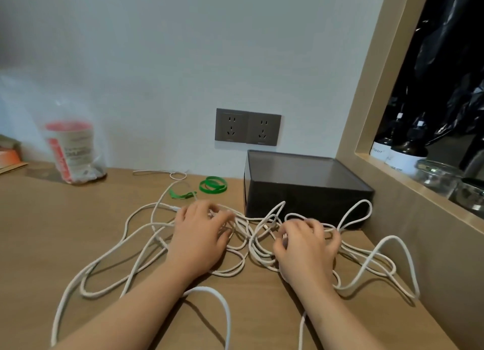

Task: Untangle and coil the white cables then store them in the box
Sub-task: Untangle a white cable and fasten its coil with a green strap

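A tangle of white cables [123, 247] sprawls in loose loops across the wooden desk [42, 226], reaching from the left side to the right wall. My left hand [199, 237] lies palm down on the knot's middle, its blurred fingertips curled into strands. My right hand [306, 247] lies on the right part of the tangle, fingers bent round cable loops. The dark grey open box [306, 195] stands just behind my hands, against the wall. One cable loop leans on the box's front.
Green bands [212, 184] and a green strip [180, 194] lie behind the cables. A clear plastic bag with a red-and-white cup [70, 150] stands at the back left. Two wall sockets [247, 127] sit above the box. A shelf niche with bottles [403, 153] is on the right.
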